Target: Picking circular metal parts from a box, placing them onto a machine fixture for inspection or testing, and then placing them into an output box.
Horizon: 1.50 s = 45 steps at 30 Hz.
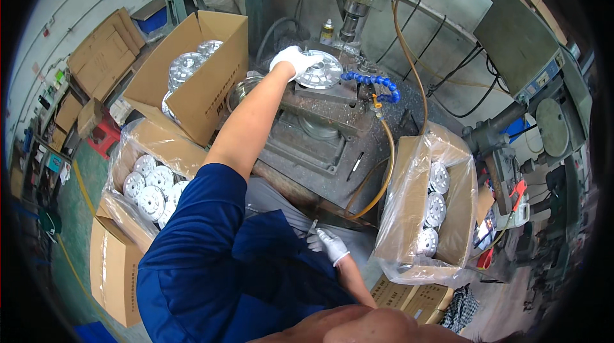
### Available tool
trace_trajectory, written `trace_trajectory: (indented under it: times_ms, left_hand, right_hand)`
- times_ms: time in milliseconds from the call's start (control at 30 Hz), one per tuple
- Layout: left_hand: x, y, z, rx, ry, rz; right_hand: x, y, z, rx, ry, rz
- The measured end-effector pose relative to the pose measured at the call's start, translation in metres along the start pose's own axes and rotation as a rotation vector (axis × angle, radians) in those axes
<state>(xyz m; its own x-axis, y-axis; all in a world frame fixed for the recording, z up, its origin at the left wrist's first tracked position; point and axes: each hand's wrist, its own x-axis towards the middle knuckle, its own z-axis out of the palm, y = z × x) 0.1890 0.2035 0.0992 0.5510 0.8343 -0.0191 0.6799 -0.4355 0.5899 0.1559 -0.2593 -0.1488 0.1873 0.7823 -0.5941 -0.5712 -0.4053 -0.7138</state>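
My left hand, in a white glove, reaches far forward and grips the left rim of a round silver metal disc. That disc lies on a block fixture of the drill press, beside its spindle. Close to my lap, my gloved right hand is closed around a thin metal piece; its kind is too small to make out. A blue segmented coolant hose curves in at the disc's right side.
Shavings cover the machine table, where a pen-like marker lies. Cardboard boxes with similar discs stand at left, lower left and right. A spray can is behind the fixture. An amber hose hangs over the table's right edge.
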Motion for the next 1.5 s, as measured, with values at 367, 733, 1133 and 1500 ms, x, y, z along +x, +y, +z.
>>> trace_trajectory:
  times_ms: [367, 733, 1133, 1500]
  left_hand:
    - [-0.004, 0.002, -0.004, 0.001, -0.030, -0.004]
    - [-0.008, 0.004, -0.004, 0.018, -0.025, -0.036]
    - [-0.002, 0.001, -0.002, 0.014, -0.025, -0.033]
    - [-0.005, 0.003, -0.005, 0.006, -0.031, -0.011]
  right_hand:
    - [0.020, 0.007, -0.020, 0.498, -0.010, 0.158]
    - [0.024, 0.007, -0.021, 0.497, 0.011, 0.219]
    - [0.019, 0.004, -0.020, 0.499, 0.001, 0.184]
    - [0.023, 0.009, -0.024, 0.529, -0.029, 0.175]
